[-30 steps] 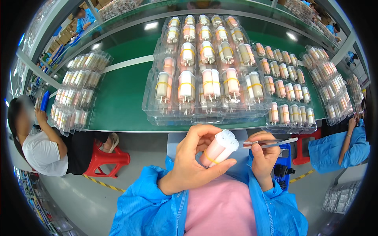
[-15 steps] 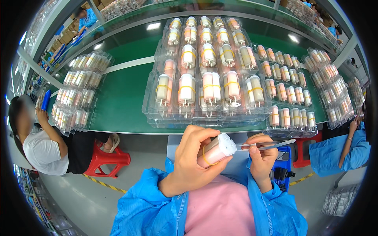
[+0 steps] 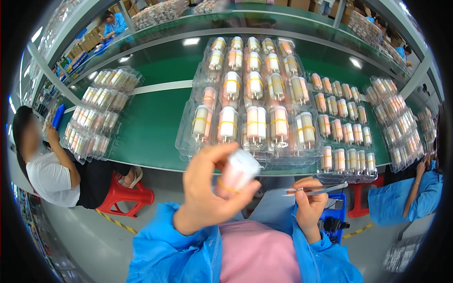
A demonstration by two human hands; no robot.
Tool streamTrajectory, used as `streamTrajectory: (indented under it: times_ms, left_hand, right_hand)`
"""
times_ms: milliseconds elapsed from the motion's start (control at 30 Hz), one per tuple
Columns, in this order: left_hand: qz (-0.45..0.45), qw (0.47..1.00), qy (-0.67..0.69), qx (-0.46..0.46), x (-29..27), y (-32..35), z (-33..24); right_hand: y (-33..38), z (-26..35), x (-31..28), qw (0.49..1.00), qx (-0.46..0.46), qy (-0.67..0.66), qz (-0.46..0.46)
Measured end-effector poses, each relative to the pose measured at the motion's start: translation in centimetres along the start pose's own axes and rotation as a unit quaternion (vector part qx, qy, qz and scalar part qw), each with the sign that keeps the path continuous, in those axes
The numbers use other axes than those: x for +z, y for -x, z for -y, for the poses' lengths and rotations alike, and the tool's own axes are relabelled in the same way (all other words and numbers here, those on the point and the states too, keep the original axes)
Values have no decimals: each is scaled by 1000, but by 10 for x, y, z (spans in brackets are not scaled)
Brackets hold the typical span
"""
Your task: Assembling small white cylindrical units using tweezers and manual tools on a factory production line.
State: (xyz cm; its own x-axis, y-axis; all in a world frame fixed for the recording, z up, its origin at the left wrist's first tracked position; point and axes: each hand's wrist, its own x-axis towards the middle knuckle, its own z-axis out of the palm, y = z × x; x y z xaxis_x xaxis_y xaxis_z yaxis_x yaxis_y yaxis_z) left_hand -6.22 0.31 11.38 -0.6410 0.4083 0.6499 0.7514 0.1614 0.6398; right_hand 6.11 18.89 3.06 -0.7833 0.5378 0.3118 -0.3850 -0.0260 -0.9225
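Observation:
My left hand (image 3: 199, 191) is closed around a bundle of pink cylinders (image 3: 231, 175) with white end caps, bound by a yellow rubber band. The bundle is tilted, with its white caps toward the upper right, and motion blurs it. My right hand (image 3: 309, 207) pinches a pair of thin metal tweezers (image 3: 325, 189), apart from the bundle. Beyond my hands a stack of clear plastic trays (image 3: 185, 141) carries several banded cylinder pairs, such as a white pair (image 3: 227, 123), with thin pins at their near ends.
On the green table (image 3: 153, 113), more loaded trays stand at the right (image 3: 347, 125) and left (image 3: 101, 111). A person (image 3: 52, 174) in white sits at the left near a red stool (image 3: 123, 195). Someone in a blue coat (image 3: 401, 193) is at the right. A blue crate (image 3: 336, 207) stands below.
My left hand has moved left with the bundle and turned it slightly. The right hand with the tweezers sits lower in view, farther from the bundle. The whole view has shifted.

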Motion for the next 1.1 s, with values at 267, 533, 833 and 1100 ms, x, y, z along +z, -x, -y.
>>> streamTrajectory:
  times_ms: [267, 533, 833, 1100]
  left_hand:
    - [21, 983, -177, -42, -29, -114, 86]
    - [64, 932, -352, -62, -1, -142, 134]
    - [89, 903, -412, 84, 16, -146, 141]
    - [177, 974, -138, 30, 14, -147, 109]
  right_hand:
    - [5, -7, -11, 1000, 4, -15, -15]
    - [10, -2, -16, 1000, -3, 4, -18]
    - [10, -3, -18, 999, 6, 35, -17]
    - [13, -6, -15, 999, 23, 18, -20]
